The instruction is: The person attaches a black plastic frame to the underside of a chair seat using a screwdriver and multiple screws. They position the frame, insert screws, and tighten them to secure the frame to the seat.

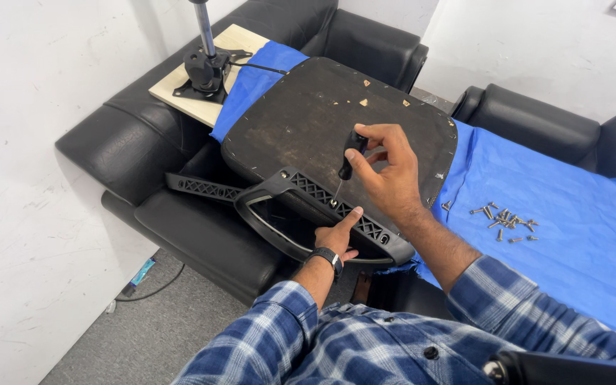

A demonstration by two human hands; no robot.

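Observation:
An upturned chair seat [308, 114] with a dark underside lies on a blue cloth over a black sofa. A black plastic armrest [301, 187] rests along its near edge. My right hand [390, 175] grips a black-handled screwdriver [351, 153], held nearly upright, its tip down on the armrest's ribbed mounting bar. My left hand [336, 235], wearing a black wristband, presses on the armrest just below the screwdriver tip, thumb pointing up toward it.
Several loose screws [504, 219] lie on the blue cloth [571, 228] to the right. A chair mechanism with a gas-lift column [206, 64] stands on a wooden board at the back left. A second armrest piece [201, 188] lies on the sofa [122, 142]. White wall left.

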